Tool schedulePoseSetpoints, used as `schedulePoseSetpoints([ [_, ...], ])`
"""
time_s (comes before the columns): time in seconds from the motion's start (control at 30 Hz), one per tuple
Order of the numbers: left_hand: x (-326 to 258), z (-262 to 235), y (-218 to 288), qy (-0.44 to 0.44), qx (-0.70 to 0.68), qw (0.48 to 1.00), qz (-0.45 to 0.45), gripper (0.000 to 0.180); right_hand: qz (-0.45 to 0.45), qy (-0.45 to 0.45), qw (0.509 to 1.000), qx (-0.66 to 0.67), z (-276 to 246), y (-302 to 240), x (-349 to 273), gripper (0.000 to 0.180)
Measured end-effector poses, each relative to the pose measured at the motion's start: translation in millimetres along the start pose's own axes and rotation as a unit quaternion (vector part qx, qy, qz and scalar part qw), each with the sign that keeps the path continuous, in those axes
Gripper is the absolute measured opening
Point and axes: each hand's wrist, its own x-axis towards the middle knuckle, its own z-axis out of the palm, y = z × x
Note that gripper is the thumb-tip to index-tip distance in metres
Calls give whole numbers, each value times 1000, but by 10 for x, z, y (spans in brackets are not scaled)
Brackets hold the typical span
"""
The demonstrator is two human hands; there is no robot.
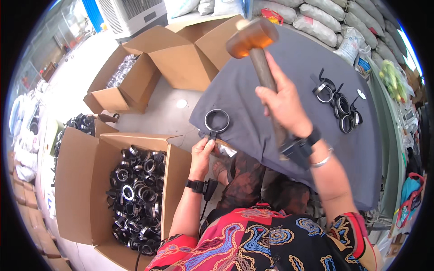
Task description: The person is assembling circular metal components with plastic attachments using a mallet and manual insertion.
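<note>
My right hand (285,106) is wrapped round the wooden handle of a mallet (251,38) with an amber-orange head, raised above the cloth-covered table. At the table's near left edge, my left hand (201,156) pinches the short black stem of a ring-shaped part (217,120). That part has a metal-edged black ring, which rests on the grey cloth (253,119). The mallet head is well apart from the ring. Several similar black ring parts (342,106) lie in a cluster on the right side of the table.
Left of my legs stands an open cardboard box (74,180) holding many black ring parts (135,194). Beyond it, another box (108,97) contains shiny metal rings (122,72). Stacked white sacks (316,20) line the far side. A white air cooler (131,18) stands far left.
</note>
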Motion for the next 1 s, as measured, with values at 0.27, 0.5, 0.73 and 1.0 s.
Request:
schedulePoseSetpoints([
  [0.27, -45, 109, 171, 84, -48, 995, 14, 20, 194, -158, 964, 90, -58, 499, -792, 81],
  [0.5, -567, -1668, 312, 337, -354, 868, 92, 41, 79, 182, 976, 87, -1114, 768, -1575, 79],
  [0.73, 342, 189, 907, 119, -59, 988, 77, 41, 121, 337, 927, 114, -1581, 1081, -2116, 80],
  [1.0, 2239, 2961, 545, -276, 437, 772, 370, 26, 111, 334, 923, 153, -1610, 1148, -2149, 83],
])
